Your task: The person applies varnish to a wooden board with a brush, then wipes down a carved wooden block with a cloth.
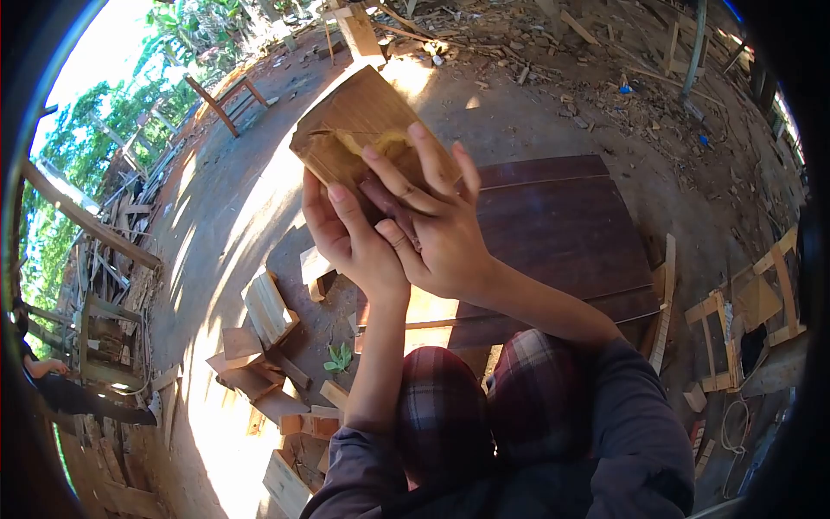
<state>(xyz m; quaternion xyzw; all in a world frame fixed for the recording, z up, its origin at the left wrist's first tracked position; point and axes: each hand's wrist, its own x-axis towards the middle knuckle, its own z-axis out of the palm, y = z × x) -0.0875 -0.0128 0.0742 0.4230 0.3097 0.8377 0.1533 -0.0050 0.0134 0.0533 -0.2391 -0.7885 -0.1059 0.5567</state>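
In front of me a wooden block [363, 99] is raised and tilted, with a yellowish hollow in the face turned to me. My left hand [367, 251] is wrapped round its lower left end, thumb lying along the face. My right hand [450, 229] presses on the same face, its fingers reaching over the wood near the hollow. Under the right fingers shows a dull reddish-brown piece [386, 201], mostly covered, whose kind I cannot tell. The two hands overlap at the thumbs and wrists. Below them are my knees [445, 406] in plaid cloth.
A dark brown wooden panel [562, 233] lies on the ground ahead of my knees. Cut wood pieces [270, 307] are scattered at lower left, beside a small green plant [338, 358]. Wooden frames [735, 329] stand at right. A person's leg [104, 406] shows at far left.
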